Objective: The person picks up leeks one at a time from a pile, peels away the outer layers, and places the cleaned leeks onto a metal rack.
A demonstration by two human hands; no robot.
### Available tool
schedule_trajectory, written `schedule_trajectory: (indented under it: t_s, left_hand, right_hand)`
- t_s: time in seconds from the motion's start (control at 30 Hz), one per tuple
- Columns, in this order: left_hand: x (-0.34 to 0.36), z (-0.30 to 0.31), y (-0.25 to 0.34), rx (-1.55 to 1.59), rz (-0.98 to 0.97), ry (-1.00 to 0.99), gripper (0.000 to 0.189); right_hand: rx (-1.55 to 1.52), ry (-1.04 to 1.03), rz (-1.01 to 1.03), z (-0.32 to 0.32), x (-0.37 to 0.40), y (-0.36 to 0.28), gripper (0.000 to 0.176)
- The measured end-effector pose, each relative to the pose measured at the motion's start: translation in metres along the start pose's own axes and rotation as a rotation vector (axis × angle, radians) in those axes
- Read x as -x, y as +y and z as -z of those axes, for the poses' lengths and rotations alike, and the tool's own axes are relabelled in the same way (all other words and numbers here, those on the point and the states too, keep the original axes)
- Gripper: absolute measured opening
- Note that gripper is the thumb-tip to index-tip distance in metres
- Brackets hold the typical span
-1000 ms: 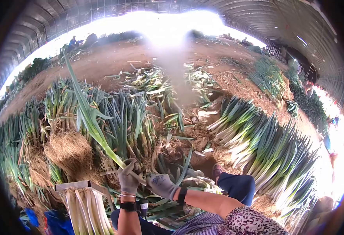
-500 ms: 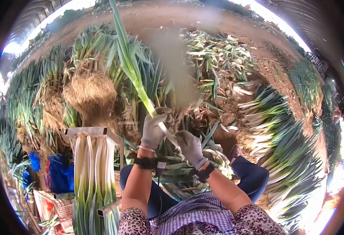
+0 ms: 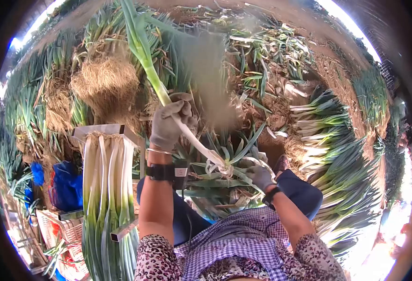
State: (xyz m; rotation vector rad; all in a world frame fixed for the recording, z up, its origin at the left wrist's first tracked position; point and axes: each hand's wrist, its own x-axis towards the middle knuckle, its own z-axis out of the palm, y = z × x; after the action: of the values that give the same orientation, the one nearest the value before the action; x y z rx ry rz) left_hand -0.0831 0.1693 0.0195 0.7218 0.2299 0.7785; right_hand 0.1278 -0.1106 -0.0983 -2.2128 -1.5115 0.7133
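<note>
My left hand (image 3: 172, 122), in a grey-white glove, is closed round the pale shaft of a leek (image 3: 155, 80). The leek slants across the view, with its green leaves up and away and its rooted white end down to the right. Loose skin hangs about the root end. My right hand (image 3: 261, 177), also gloved, is lower right of that end, closed on a pale strip of leek leaf (image 3: 258, 163). Beneath the hands lies a heap of loose green leek leaves (image 3: 215, 193).
At left, a metal-framed rack (image 3: 105, 129) bears several cleaned leeks (image 3: 107, 182). Rooted leek bundles (image 3: 105, 77) stand behind it. A long row of trimmed leeks (image 3: 332, 140) lies at right, and leaf scraps (image 3: 276, 51) lie far ahead. A basket (image 3: 70, 234) and blue bags (image 3: 67, 185) are lower left.
My right hand has moved down and right, away from the leek's shaft, drawing a leaf strip. My left hand has moved up and slightly left, still holding the leek.
</note>
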Motion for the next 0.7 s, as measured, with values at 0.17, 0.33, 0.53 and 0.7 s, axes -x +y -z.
schedule_trajectory:
  t_s: [0.17, 0.33, 0.53, 0.7]
  left_hand:
    - [-0.012, 0.005, -0.014, 0.25, 0.109, -0.153, 0.032]
    - [-0.016, 0.021, -0.026, 0.239, 0.142, -0.012, 0.031]
    - [-0.017, 0.028, -0.025, 0.155, 0.109, 0.19, 0.02]
    - [-0.007, 0.014, -0.044, -0.456, -0.13, 0.197, 0.032]
  right_hand:
    - [-0.791, -0.116, 0.286, 0.033, -0.037, -0.097, 0.048]
    - [-1.09, -0.333, 0.016, 0.018, -0.038, -0.122, 0.037]
    - [-0.669, -0.311, -0.424, -0.014, 0.06, 0.026, 0.03]
    - [-0.993, -0.082, -0.035, 0.033, 0.026, -0.044, 0.059]
